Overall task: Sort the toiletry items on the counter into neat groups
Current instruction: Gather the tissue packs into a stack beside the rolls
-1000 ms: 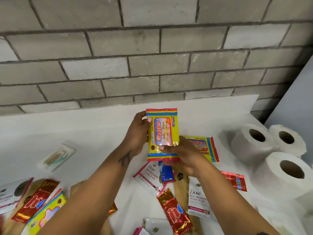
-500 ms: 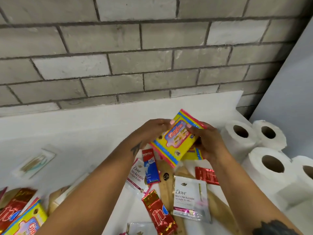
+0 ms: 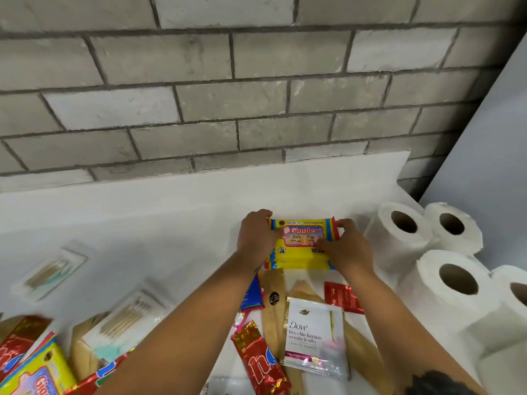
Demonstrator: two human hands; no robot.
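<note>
Head view of a white counter [image 3: 171,218] set against a grey block wall [image 3: 199,95]. Both hands hold one yellow wipes pack [image 3: 303,240] flat at the back of the counter: the left hand [image 3: 256,236] grips its left end with the thumb laid across the printed face, and the right hand [image 3: 346,246] pinches its right end, fingers curled over the edge. The pack lies squarely on a second yellow pack [image 3: 299,265], of which only the near edge shows, so the step in hand appears to be stacking like with like. Just beside the pile to the right stand four toilet rolls [image 3: 405,232]. Nearer the person lie unsorted items: a white shampoo sachet [image 3: 313,337], a red sachet [image 3: 262,363], a small red packet [image 3: 343,297], a blue sachet [image 3: 252,295] and tan wooden combs [image 3: 273,297]. At left lie two clear packs of cotton buds [image 3: 128,315], and a third yellow wipes pack [image 3: 37,372] sits at the lower left corner, well apart from the pile. Likely faults: the slick wrapper may slide off the pack below if released askew; the right hand, close to the rolls, could nudge one in drawing back; either forearm, passing over the loose sachets, could drag them further out of order.
</note>
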